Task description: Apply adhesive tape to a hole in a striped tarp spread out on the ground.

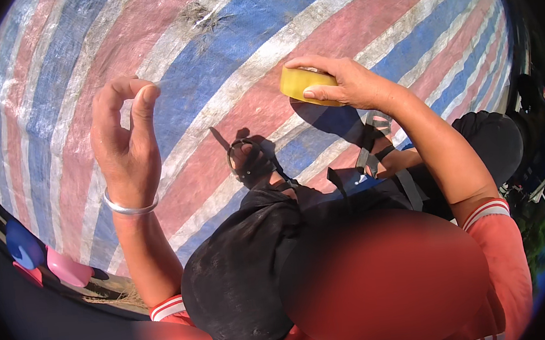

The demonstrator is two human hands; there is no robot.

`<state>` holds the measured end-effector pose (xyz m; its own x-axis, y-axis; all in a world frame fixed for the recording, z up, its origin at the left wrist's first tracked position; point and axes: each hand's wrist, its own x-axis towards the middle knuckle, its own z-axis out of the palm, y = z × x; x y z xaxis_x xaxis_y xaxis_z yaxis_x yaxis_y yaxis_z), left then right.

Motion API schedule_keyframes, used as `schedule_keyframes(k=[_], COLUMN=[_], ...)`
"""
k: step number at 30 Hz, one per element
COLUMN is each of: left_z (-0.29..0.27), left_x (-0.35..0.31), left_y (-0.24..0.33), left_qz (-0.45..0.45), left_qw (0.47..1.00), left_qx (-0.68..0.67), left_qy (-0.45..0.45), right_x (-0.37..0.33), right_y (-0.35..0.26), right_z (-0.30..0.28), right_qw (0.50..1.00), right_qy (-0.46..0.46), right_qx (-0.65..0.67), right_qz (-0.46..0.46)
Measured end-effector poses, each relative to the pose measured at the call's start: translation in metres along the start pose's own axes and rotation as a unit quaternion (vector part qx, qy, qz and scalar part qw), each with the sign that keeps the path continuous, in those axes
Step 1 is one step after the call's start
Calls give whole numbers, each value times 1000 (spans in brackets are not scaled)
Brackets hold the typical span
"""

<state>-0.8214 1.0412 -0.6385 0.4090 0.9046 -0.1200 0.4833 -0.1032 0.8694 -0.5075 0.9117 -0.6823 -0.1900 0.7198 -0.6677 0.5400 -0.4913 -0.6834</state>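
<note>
My left hand [126, 141], with a silver bangle at the wrist, is raised over the striped sheet. Its thumb and forefinger tips meet in a pinch; whatever lies between them, if anything, is too small to make out. To the right, my right hand [346, 86] grips a yellow roll of adhesive tape [301, 84], fingers over its far side and thumb on the near side. The roll is held above the sheet, and a dark shadow falls just below it. The two hands are well apart.
A red, white and blue striped woven plastic sheet [243, 62] spreads out ahead, with a frayed patch [204, 17] at its far part. My sandalled feet [248, 156] rest on it. Pink [68, 267] and blue [24, 245] plastic objects stand beyond its left edge.
</note>
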Motion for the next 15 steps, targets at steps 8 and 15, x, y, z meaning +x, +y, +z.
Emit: schedule_keyframes(k=[8,15], left_z=[-60,-94], left_x=[-52,-92], left_y=[32,64], left_qz=[62,126], left_qw=[987,956], left_qx=[-12,3], left_qy=[150,265], right_x=[-32,-113], right_y=[-71,-203], right_z=[-34,-42], right_qw=[966,938], right_qy=[53,202], right_qx=[-129,-190], right_qz=[-217,-209])
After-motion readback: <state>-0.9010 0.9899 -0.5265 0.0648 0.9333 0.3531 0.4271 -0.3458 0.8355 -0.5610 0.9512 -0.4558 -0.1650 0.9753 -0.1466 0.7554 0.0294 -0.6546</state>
